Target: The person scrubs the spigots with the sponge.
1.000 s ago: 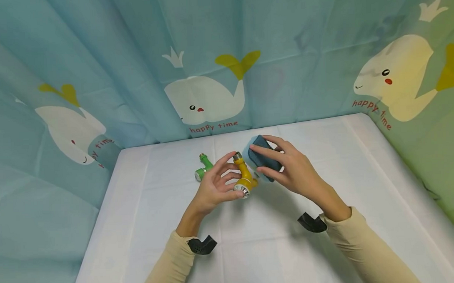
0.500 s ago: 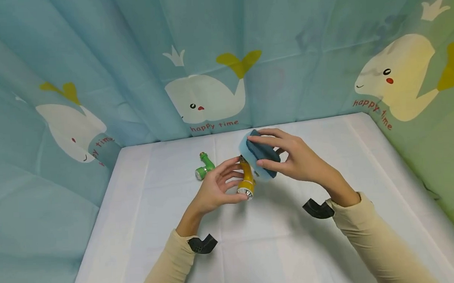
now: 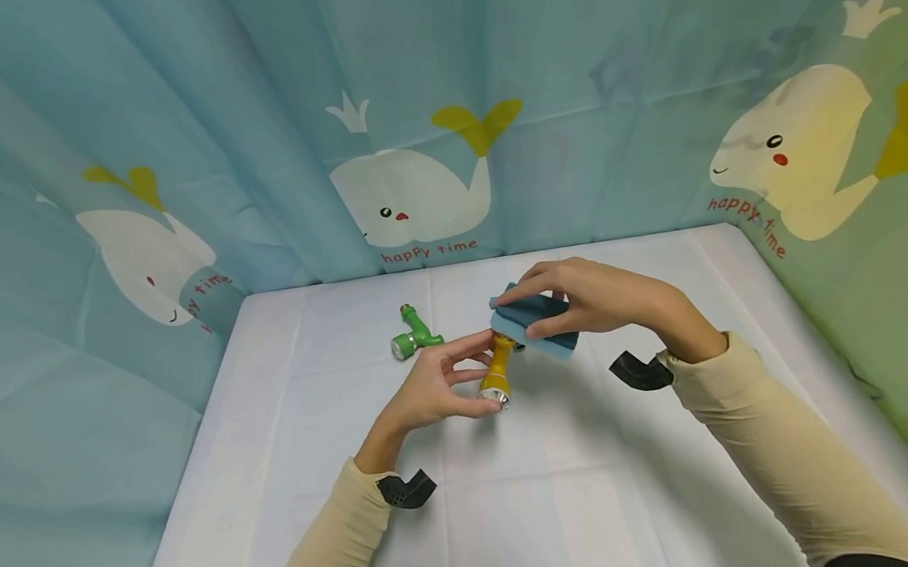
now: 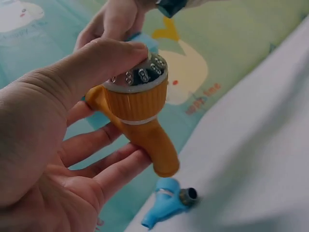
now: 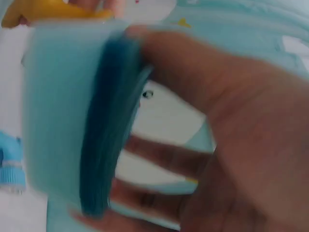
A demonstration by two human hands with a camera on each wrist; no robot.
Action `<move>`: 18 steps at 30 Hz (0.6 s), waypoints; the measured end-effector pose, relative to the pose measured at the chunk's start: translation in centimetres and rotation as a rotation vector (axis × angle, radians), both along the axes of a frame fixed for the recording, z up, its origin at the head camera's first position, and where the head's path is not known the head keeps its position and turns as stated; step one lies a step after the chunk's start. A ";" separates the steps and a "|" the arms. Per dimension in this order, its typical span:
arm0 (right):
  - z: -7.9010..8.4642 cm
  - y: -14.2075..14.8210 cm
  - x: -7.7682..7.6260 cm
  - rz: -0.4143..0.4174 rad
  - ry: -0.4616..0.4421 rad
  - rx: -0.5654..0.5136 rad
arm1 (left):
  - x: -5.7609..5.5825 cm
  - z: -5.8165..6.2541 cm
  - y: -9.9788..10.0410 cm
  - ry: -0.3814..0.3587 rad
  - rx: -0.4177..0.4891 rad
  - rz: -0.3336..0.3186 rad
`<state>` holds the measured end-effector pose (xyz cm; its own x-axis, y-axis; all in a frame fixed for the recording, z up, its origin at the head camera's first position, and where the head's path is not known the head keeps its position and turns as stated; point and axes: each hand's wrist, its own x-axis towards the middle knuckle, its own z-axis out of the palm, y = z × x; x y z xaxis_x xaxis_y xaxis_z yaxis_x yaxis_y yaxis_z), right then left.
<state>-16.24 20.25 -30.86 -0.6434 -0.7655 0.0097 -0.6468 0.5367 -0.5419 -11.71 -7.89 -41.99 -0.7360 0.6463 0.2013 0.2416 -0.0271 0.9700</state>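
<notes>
In midair, left grip (image 3: 430, 388) pinches yellow tap (image 3: 499, 369), right grip (image 3: 588, 297) sponge (image 3: 528, 311)

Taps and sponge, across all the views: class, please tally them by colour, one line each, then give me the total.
Yellow: 1 (yellow tap)
Green: 1 (green tap)
Blue: 2 (sponge; blue tap, plain in the wrist views)
Total: 4
</notes>
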 end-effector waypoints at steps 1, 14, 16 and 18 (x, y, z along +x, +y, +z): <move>0.0 0.1 -0.1 -0.005 0.005 -0.001 | 0.0 0.0 0.0 0.000 -0.010 -0.001; -1.5 0.2 1.2 -0.082 0.099 -0.073 | 0.2 -0.2 0.2 -0.019 0.027 0.001; -2.1 0.0 1.8 -0.091 0.138 -0.111 | 0.1 -0.3 0.2 -0.045 0.062 0.006; -2.9 0.0 2.6 -0.143 0.239 -0.126 | 0.1 -0.5 0.2 -0.079 0.097 0.016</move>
<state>-13.67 20.26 -33.79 -0.7123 -0.6508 0.2628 -0.6870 0.5698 -0.4510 -11.65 -7.70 -42.50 -0.7621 0.6148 0.2032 0.1652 -0.1188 0.9791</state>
